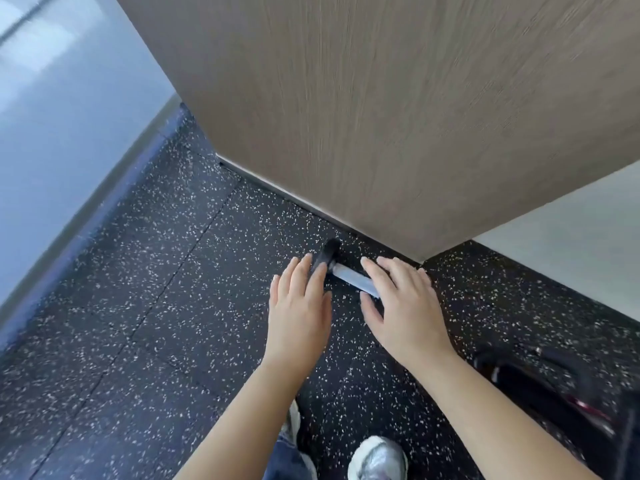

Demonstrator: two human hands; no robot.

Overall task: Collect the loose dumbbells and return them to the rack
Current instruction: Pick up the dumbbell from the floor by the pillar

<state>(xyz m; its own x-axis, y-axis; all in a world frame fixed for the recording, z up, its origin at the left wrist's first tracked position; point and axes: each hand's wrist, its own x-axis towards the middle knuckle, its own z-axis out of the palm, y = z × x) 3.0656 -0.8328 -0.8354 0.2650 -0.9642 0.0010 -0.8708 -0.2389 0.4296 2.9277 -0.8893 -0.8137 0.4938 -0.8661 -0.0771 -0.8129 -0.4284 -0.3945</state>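
Note:
A dumbbell point(349, 277) with a pale metal handle and black ends lies on the speckled black floor, close to the foot of a wood-panelled wall. Its left black end shows above my left hand point(299, 311). My right hand point(403, 303) hides its right end. Both hands hover over it, palms down, fingers spread apart. My left fingertips are at the left end, and my right hand covers the lower part of the handle. Neither hand has closed around it.
The wood-panelled wall point(381, 116) rises right behind the dumbbell and turns a corner into a white wall point(571, 251). A glass pane point(62, 133) stands at the left. Dark equipment with red trim point(568, 393) sits at the lower right. My shoe point(377, 459) is at the bottom.

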